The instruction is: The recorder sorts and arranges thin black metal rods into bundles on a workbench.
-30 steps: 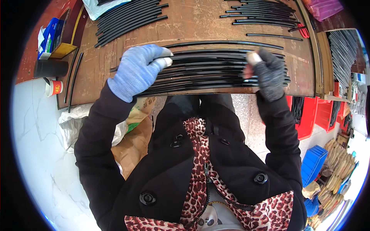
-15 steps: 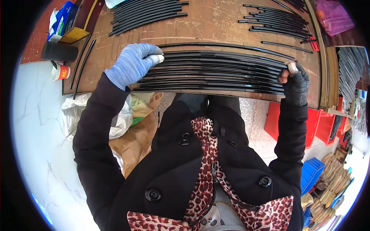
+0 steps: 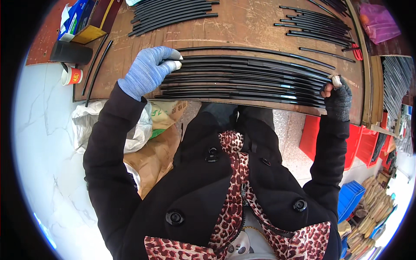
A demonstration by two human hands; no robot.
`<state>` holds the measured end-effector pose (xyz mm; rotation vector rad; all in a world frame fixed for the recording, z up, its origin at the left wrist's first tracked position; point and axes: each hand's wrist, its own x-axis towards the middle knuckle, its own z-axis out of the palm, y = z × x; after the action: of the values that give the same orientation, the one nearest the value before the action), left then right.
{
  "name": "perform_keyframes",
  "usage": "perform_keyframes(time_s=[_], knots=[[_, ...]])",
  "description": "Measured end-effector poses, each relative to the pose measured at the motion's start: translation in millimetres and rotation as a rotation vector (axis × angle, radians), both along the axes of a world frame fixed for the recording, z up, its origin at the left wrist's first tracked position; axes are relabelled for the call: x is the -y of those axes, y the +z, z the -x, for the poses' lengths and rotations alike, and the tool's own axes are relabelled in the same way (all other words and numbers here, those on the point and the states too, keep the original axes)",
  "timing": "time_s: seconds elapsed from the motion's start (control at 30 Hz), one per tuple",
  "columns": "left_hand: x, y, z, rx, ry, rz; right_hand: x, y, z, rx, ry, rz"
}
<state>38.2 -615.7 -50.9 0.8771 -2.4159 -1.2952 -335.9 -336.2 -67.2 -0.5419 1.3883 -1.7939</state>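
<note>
Several thin black rods lie side by side in a row (image 3: 242, 80) along the near edge of the wooden table. In its blue glove, my left hand (image 3: 147, 71) pinches the left end of the rod at the far side of this row (image 3: 247, 58). My right hand (image 3: 338, 99), in a dark grey glove with bare fingertips, closes its thumb and fingers at the right end of the same rod. Just beyond it lies a single curved black rod (image 3: 255, 50), apart from the others. The exact fingertip contact on the right is small and partly hidden.
More black rods lie in a left pile (image 3: 173, 17) and a right pile (image 3: 316, 26) farther back. A red-handled tool (image 3: 357, 52) rests near the right edge. At left are a black cylinder (image 3: 71, 53), a paper cup (image 3: 71, 76) and boxes. Red bins (image 3: 331, 138) stand below right.
The view has shifted slightly, so the table appears a little farther right. Both hands keep their pinch at the rod's ends, with the left hand slightly farther left over the table.
</note>
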Motion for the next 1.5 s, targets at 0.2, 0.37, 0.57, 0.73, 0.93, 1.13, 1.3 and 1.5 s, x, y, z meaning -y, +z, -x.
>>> perform_keyframes(time_s=[0.2,0.37,0.57,0.73,0.93,1.13,1.3,1.5], knots=[[-5,3,3,-0.053,-0.029,0.118,-8,-7,9,0.026,-0.006,-0.011],[-9,2,7,-0.147,-0.091,0.328,-12,-8,10,0.04,-0.011,0.017],[-14,5,11,-0.177,-0.134,0.514,-11,-9,5,0.055,-0.039,0.024],[-18,5,14,-0.151,-0.033,0.188,1,-11,-9,0.011,-0.069,0.008],[-17,9,14,-0.005,0.201,-0.333,-2,-16,4,-0.101,-0.124,0.038],[26,-8,-37,0.012,0.192,-0.499,-58,-17,83,-0.048,-0.13,0.083],[27,-20,-25,0.069,0.227,-0.471,-71,-32,111,-0.068,-0.13,-0.035],[35,-29,-19,0.16,0.26,-0.249,-47,-38,123,-0.623,-0.237,-0.455]])
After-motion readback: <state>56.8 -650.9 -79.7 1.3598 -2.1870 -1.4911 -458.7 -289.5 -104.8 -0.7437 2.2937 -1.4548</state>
